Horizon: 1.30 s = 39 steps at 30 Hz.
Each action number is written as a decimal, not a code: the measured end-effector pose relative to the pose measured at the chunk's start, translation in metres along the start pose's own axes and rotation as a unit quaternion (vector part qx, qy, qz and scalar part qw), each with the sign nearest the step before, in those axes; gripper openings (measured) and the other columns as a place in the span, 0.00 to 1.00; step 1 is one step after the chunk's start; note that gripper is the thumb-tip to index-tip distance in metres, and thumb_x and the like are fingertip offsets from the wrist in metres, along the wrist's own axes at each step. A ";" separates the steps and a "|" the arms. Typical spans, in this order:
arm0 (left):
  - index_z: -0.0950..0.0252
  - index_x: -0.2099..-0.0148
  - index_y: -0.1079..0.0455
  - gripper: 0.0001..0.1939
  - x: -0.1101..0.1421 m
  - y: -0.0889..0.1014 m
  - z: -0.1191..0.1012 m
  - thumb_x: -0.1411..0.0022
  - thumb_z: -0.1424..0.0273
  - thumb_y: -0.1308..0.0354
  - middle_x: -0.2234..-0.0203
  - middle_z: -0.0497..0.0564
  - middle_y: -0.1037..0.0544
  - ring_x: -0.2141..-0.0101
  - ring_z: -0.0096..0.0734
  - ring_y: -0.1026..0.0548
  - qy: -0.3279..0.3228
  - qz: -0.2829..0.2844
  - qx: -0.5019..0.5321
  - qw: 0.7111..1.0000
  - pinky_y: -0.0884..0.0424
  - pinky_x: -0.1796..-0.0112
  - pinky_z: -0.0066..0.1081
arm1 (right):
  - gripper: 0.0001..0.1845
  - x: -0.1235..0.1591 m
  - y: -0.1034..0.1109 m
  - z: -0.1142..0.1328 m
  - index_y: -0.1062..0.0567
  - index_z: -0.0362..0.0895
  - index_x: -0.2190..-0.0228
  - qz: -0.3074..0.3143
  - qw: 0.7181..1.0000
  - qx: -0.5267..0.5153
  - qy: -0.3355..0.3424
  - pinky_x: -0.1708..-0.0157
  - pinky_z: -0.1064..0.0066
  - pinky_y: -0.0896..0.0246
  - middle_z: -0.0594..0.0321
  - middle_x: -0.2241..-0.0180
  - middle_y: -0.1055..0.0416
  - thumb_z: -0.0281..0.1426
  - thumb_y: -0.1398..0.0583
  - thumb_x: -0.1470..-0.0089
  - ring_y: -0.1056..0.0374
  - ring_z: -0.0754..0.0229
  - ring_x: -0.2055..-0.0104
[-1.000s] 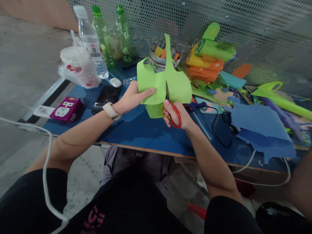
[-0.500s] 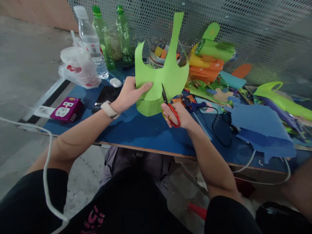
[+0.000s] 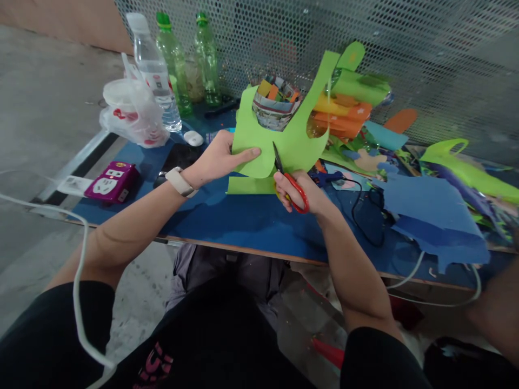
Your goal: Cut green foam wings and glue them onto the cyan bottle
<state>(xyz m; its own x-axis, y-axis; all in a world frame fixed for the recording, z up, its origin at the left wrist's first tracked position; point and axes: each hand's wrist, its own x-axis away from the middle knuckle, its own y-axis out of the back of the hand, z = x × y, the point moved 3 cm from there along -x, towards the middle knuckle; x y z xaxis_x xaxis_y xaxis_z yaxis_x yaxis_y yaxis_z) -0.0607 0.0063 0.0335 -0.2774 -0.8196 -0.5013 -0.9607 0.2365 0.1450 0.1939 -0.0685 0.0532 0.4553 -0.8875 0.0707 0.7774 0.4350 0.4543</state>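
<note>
Green sheet (image 3: 259,146), one, broad, with a long upright strip at its right: held raised over the near middle of the blue table (image 3: 235,224). Below its lower edge, a green flap (image 3: 249,185) is seen; whether it is joined to the sheet cannot be told.

Left hand (image 3: 219,158), at the sheet's left edge: the sheet is pinched, the thumb laid flat on its near face; the fingers are hidden behind, so their spread cannot be told.

Right hand (image 3: 302,189), at the sheet's lower right: the fingers are curled closed around the red and yellow handles of the scissors (image 3: 300,195), whose dark blades are held at the lower middle of the sheet, tip upward.

Paper-filled bowl (image 3: 275,108), directly beyond the sheet, partly covered by it.

Left of the sheet: white oval item (image 3: 193,138), black flat item (image 3: 178,162) and, farther out, purple socket block (image 3: 112,183).

Beyond the sheet, to the left: two green bottles (image 3: 174,65), clear bottle (image 3: 156,81) and cup in a plastic bag (image 3: 133,119).

Right of the sheet: blue tool (image 3: 326,177) with black cable (image 3: 357,205), orange pieces (image 3: 343,121) and, well apart, torn blue sheets (image 3: 430,205).

Perforated panel (image 3: 259,32), behind all.
</note>
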 end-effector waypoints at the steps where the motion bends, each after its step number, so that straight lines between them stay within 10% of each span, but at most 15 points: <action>1: 0.60 0.66 0.25 0.31 0.000 0.000 -0.002 0.36 0.40 0.18 0.77 0.50 0.28 0.60 0.51 0.14 -0.016 0.006 -0.025 1.000 0.10 0.51 0.49 | 0.46 0.000 0.001 -0.001 0.33 0.50 0.79 0.000 1.000 0.000 -0.002 0.81 0.69 0.37 0.65 0.85 0.33 0.77 0.36 0.36 0.36 0.64 0.86; 6: 0.61 0.52 0.17 0.29 0.000 0.005 -0.019 0.25 0.38 0.32 0.58 0.60 0.13 0.42 0.64 0.16 -0.103 -0.003 -0.259 0.960 0.22 0.32 0.63 | 0.46 -0.001 0.004 -0.002 0.32 0.49 0.79 -0.026 0.999 0.019 0.009 0.81 0.69 0.37 0.64 0.85 0.32 0.76 0.36 0.35 0.35 0.63 0.85; 13: 0.56 0.49 0.17 0.27 -0.001 0.016 -0.023 0.33 0.39 0.25 0.46 0.60 0.13 0.33 0.70 0.25 -0.188 -0.027 -0.440 0.878 0.62 0.18 0.80 | 0.50 -0.008 0.002 -0.006 0.32 0.49 0.86 -0.098 0.989 0.106 0.012 0.78 0.68 0.33 0.59 0.87 0.32 0.75 0.39 0.31 0.34 0.62 0.85; 22: 0.52 0.46 0.21 0.24 -0.002 0.027 -0.018 0.24 0.38 0.35 0.48 0.60 0.14 0.35 0.64 0.24 -0.167 -0.094 -0.340 0.921 0.45 0.23 0.70 | 0.51 -0.016 -0.002 -0.023 0.32 0.49 0.87 -0.157 0.984 0.076 0.037 0.81 0.66 0.35 0.58 0.87 0.32 0.75 0.41 0.30 0.34 0.62 0.86; 27: 0.56 0.56 0.29 0.19 0.023 -0.014 -0.040 0.15 0.48 0.45 0.64 0.53 0.20 0.63 0.42 0.23 -0.313 -0.084 -0.268 0.907 0.26 0.60 0.45 | 0.48 -0.018 -0.005 -0.026 0.31 0.49 0.83 -0.178 0.982 0.039 0.047 0.82 0.68 0.35 0.61 0.86 0.31 0.75 0.39 0.32 0.33 0.62 0.85; 30: 0.58 0.64 0.34 0.26 0.037 -0.049 -0.035 0.12 0.51 0.46 0.78 0.43 0.31 0.78 0.27 0.35 -0.196 0.013 -0.170 0.966 0.39 0.72 0.35 | 0.48 -0.017 -0.006 -0.023 0.31 0.49 0.82 -0.173 0.982 0.018 0.072 0.82 0.69 0.36 0.62 0.86 0.31 0.75 0.39 0.31 0.33 0.62 0.85; 33: 0.59 0.63 0.32 0.30 0.040 -0.065 -0.023 0.16 0.41 0.40 0.77 0.43 0.29 0.79 0.25 0.33 -0.046 -0.005 -0.046 0.998 0.38 0.74 0.33 | 0.47 -0.015 -0.009 -0.018 0.32 0.49 0.80 -0.163 0.981 -0.026 0.107 0.83 0.69 0.38 0.65 0.86 0.33 0.76 0.39 0.32 0.34 0.63 0.86; 39: 0.60 0.54 0.27 0.38 0.030 -0.067 -0.015 0.41 0.33 0.19 0.61 0.50 0.16 0.72 0.26 0.19 0.135 -0.030 0.217 0.966 0.29 0.76 0.29 | 0.46 -0.014 -0.021 -0.007 0.34 0.50 0.78 -0.115 0.976 -0.123 0.137 0.85 0.69 0.40 0.69 0.85 0.36 0.77 0.37 0.35 0.37 0.64 0.87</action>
<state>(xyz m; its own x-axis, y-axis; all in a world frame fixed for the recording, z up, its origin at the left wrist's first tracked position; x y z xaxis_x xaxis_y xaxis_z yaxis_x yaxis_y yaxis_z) -0.0043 -0.0419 0.0212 -0.2670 -0.9309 -0.2492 -0.9013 0.3327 -0.2773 0.1741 -0.0644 0.0361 0.3294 -0.9065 -0.2640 0.9380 0.2822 0.2012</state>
